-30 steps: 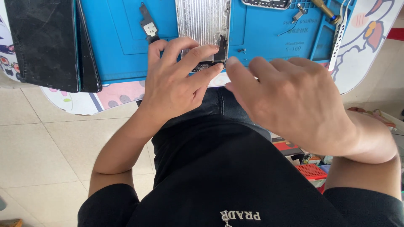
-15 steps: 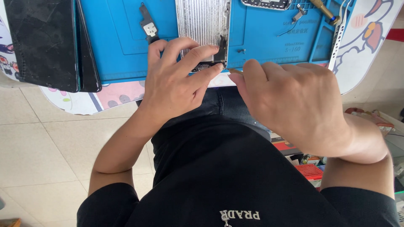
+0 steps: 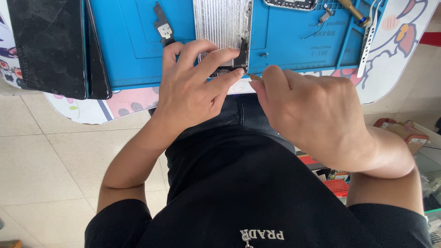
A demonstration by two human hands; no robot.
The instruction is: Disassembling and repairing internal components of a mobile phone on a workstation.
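At the near edge of the blue work mat [image 3: 138, 41] lies a silver phone housing [image 3: 220, 23], its lower end pinned under the left hand [image 3: 193, 87] — fingers spread and curled down over it; the right hand [image 3: 317, 110] is closed around a thin tool [image 3: 254, 77], whose tip meets the housing's corner. Just left of the fingers sits a small black bracket [image 3: 161, 27]; a dark cracked panel [image 3: 48, 43] lies far left; tweezers [image 3: 367, 41] and a screwdriver [image 3: 353, 10] rest far right — well apart from both hands.
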